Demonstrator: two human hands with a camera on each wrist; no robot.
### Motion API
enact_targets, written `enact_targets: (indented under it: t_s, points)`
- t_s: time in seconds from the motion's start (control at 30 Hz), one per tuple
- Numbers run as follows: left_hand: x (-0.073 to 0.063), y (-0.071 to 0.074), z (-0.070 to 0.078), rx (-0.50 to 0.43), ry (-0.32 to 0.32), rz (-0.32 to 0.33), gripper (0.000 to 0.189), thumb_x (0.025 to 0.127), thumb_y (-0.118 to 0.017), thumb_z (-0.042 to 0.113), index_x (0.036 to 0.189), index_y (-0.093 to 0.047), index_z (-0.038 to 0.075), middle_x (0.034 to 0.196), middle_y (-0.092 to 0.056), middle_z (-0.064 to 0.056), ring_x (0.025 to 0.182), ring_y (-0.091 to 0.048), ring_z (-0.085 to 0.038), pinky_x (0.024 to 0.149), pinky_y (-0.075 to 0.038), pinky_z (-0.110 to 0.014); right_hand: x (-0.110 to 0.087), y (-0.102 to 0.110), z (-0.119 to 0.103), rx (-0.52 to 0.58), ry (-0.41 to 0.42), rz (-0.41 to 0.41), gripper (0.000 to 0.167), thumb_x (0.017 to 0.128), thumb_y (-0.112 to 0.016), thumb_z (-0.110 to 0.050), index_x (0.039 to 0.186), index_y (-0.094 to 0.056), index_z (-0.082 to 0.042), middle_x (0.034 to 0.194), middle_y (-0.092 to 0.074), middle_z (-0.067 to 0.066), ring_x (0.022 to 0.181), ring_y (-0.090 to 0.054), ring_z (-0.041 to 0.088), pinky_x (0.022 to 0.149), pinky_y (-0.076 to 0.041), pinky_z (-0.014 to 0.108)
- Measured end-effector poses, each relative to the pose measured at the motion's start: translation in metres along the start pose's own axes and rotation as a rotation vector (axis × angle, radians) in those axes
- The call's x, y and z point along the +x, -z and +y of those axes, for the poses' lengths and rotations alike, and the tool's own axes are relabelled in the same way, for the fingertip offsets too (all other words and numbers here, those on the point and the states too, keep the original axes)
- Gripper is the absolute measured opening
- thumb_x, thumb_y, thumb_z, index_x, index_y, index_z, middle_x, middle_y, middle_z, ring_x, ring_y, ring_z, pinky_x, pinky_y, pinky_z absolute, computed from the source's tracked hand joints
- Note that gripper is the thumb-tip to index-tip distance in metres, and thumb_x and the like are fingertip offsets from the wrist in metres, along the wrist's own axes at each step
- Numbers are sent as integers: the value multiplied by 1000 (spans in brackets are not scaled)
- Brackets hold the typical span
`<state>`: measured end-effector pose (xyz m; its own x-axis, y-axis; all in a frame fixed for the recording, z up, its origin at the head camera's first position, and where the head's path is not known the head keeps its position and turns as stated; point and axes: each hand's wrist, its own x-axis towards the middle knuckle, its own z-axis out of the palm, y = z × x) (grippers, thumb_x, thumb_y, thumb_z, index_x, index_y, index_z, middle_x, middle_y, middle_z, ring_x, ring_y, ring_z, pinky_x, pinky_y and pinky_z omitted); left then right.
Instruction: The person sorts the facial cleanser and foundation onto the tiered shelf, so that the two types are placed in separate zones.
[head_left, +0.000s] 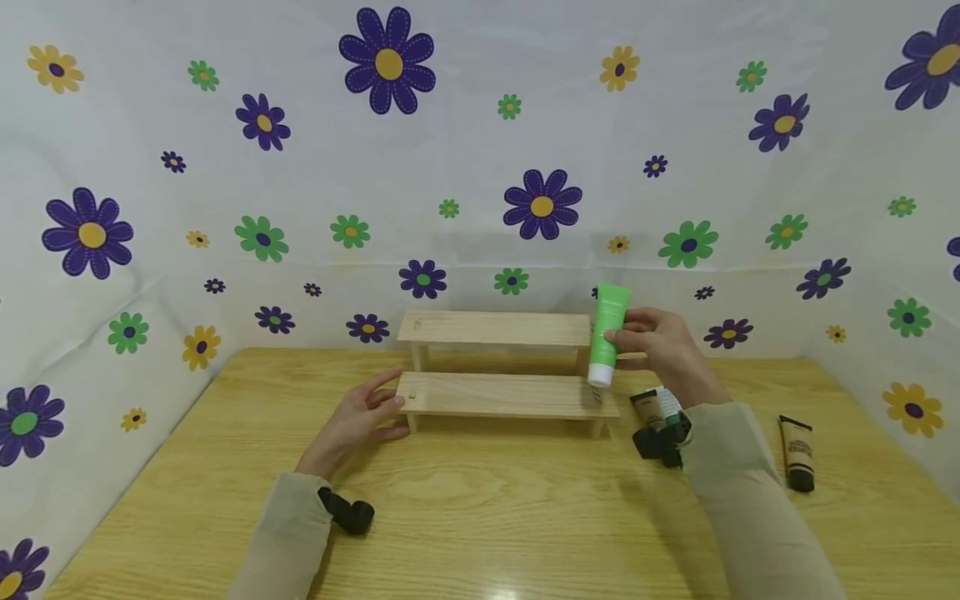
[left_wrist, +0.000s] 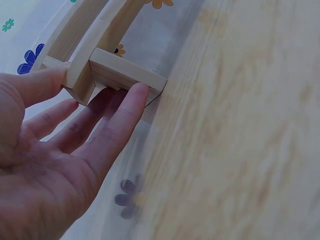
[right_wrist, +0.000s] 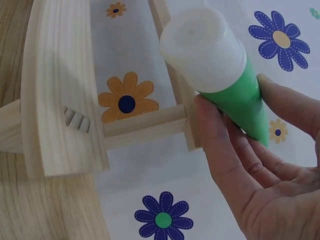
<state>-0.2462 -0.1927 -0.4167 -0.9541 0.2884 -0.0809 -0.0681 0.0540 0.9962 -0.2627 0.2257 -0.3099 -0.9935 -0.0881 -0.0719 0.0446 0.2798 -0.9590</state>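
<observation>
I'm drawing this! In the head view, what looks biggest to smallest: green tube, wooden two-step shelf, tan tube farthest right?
1. Wooden two-step shelf
2. Green tube
3. Tan tube farthest right

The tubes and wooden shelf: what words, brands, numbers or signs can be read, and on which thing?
Nothing can be read for certain.
Green tube: lettering near its flat end, too small and blurred.
Tan tube at far right: dark lettering, too small.
Wooden shelf: no writing visible.
Other tan tube and white item beside it: any print too small.

The table (head_left: 480, 504) offers passage before the obstructing rack (head_left: 510, 395).
</observation>
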Motion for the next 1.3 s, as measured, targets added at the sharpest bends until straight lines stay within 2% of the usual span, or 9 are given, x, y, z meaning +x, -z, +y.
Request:
enact_targets:
  t_s: [0.1,0.33,0.57,0.7,0.9,1.3]
  points:
    - [-1,0,0,-6,-4,-10,60,107,-46,1,161,-18,-1,147,-38,-37,129,-49,-46,93,-57,-47,-1,-1,-2,11,3,-4,67,102,-64,-17,153,-30,9,141,-46,27,114,-58,31,98,-55,44]
    - [-1,-1,2,0,-4,-4,59,108,-46,1,161,-19,-1,148,-37,-37,132,-45,-50,93,-57,-48,1,-4,-7,49,45,2,64,101,-65,-16,151,-34,9,134,-51,24,99,-64,17,93,-58,41]
    - [1,-1,3,8,5,7,59,107,-46,0,161,-21,1,148,-38,-36,131,-46,-50,92,-58,-47,3,-9,-11,67,50,12,63,100,-66,-14,149,-35,10,129,-52,22,97,-65,17,93,-58,42]
    - [1,-1,2,-2,6,11,59,107,-46,0,161,-21,1,148,-38,-36,131,-47,-49,93,-57,-47,4,-13,-14,94,43,13,63,99,-67,-14,148,-36,11,127,-53,20,94,-65,16,90,-59,39]
    - [-1,-2,0,-6,11,15,59,107,-47,2,160,-21,0,149,-37,-37,130,-47,-49,92,-58,-48,5,-19,-16,128,33,9,64,99,-66,-11,149,-32,11,131,-50,21,99,-62,17,88,-60,33]
    - [-2,-3,1,2,3,19,58,107,-47,1,160,-22,0,147,-39,-37,130,-48,-49,92,-58,-48,12,-36,-24,210,26,36,66,98,-67,-8,151,-30,8,131,-49,18,110,-57,22,93,-58,34]
